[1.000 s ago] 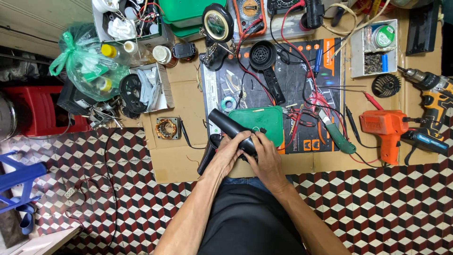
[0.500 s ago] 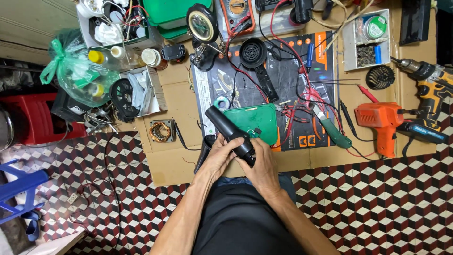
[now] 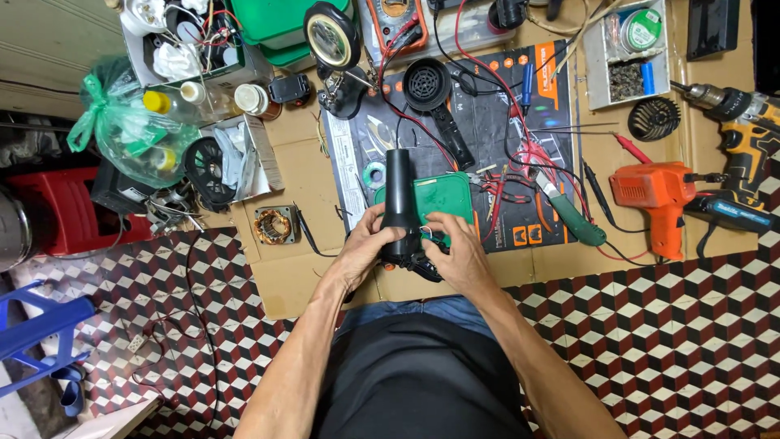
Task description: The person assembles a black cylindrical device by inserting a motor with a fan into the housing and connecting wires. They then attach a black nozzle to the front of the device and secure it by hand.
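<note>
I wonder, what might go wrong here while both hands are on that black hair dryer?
Thin wires show between the left hand and right hand at the base of the black hair dryer; a twist might strain them. The dryer hangs above a green tray, so loose parts could drop. Red leads lie close and may snag.

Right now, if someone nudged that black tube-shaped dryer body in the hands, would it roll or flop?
The black dryer body looks like rigid plastic, so it would probably stay stiff. Its round barrel might roll if laid on the cardboard. Loose wires seem to hang near the right hand, so they may snag; the left hand steadies its lower end.
</note>
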